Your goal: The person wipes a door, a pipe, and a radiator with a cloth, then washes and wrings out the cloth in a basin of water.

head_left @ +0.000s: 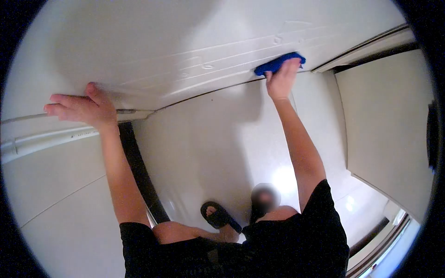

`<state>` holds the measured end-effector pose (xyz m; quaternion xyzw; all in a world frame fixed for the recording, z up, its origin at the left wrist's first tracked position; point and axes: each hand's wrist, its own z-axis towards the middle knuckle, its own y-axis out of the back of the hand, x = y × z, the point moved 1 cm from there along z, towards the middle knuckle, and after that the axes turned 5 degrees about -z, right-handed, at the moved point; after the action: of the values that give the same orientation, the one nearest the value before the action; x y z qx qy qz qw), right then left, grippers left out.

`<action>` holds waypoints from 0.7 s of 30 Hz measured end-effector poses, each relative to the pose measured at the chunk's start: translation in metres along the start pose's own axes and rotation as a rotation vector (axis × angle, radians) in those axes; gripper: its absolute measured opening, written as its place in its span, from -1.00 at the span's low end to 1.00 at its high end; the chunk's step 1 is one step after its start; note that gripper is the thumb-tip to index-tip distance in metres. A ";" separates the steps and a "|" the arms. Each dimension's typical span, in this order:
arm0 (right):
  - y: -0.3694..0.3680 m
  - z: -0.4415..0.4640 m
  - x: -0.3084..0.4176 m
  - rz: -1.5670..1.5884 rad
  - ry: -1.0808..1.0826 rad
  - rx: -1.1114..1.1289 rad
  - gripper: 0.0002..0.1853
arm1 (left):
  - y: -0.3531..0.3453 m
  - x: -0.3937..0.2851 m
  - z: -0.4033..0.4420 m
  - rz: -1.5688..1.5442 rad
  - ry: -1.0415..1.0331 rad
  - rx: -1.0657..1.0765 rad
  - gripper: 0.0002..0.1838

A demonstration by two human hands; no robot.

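Standing nearest in a black shirt (296, 245) with lettering too dim to read, and in dark slippers (221, 217) on a smooth, glossy, pale floor (208, 139). Reaching forward with both arms. Resting the left hand (83, 109) by the left edge of a white door (139, 41), with fingers stretched, thumb apart and nothing visible in that grip. Pressing a blue cloth (273, 66) to the door low down, near the bottom edge, with the right hand (282, 83), in a grip closed over the fabric, fingers on top. Looks soft, bunched into a long, narrow pad. Seems partway through wiping; cannot tell which parts are done or left, for lack of any clear mark. Farther off, smooth and faintly shiny, with thin moulded lines and small loops in low relief.
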<state>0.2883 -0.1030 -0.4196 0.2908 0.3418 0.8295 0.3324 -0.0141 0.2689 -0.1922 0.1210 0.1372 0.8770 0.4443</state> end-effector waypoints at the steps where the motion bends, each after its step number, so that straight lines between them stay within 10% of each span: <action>1: -0.001 0.002 0.000 0.164 -0.121 -0.057 -0.07 | -0.001 -0.001 0.000 0.000 0.027 0.006 0.02; 8: -0.033 0.000 0.092 0.834 -0.831 -0.268 -0.23 | -0.008 0.001 -0.005 -0.003 0.163 0.040 0.02; 13: -0.043 -0.054 0.197 0.787 -0.570 0.071 -0.06 | -0.009 0.013 -0.013 -0.003 0.119 0.067 0.02; 21: -0.025 0.005 0.108 0.830 -0.882 -0.192 -0.21 | -0.005 0.009 -0.009 0.018 0.091 0.046 -0.03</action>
<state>0.2347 -0.0068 -0.4080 0.6844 -0.0463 0.7182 0.1164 -0.0187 0.2781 -0.2016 0.0922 0.1764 0.8822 0.4266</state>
